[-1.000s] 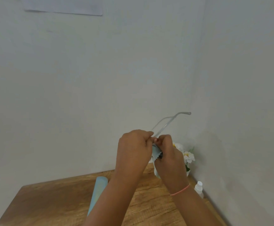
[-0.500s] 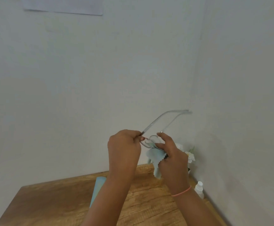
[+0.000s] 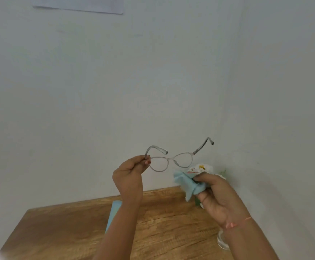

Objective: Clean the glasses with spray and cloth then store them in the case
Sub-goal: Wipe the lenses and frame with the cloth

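Currently the left hand (image 3: 129, 173) is pinching the glasses (image 3: 168, 160) by one hinge corner only; the right hand (image 3: 214, 196) is clutching the cloth (image 3: 187, 184) nearby. A twist risks dropping them onto the table (image 3: 68, 231).

Clear glossy plastic glasses (image 3: 169, 160), soft matt blue cloth (image 3: 188, 184), and a smooth, grained wooden table (image 3: 62, 231).

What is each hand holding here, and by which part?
The left hand pinches the glasses at the frame's left outer corner, by the hinge. The right hand grips the bunched blue cloth near its middle, apart from the glasses.
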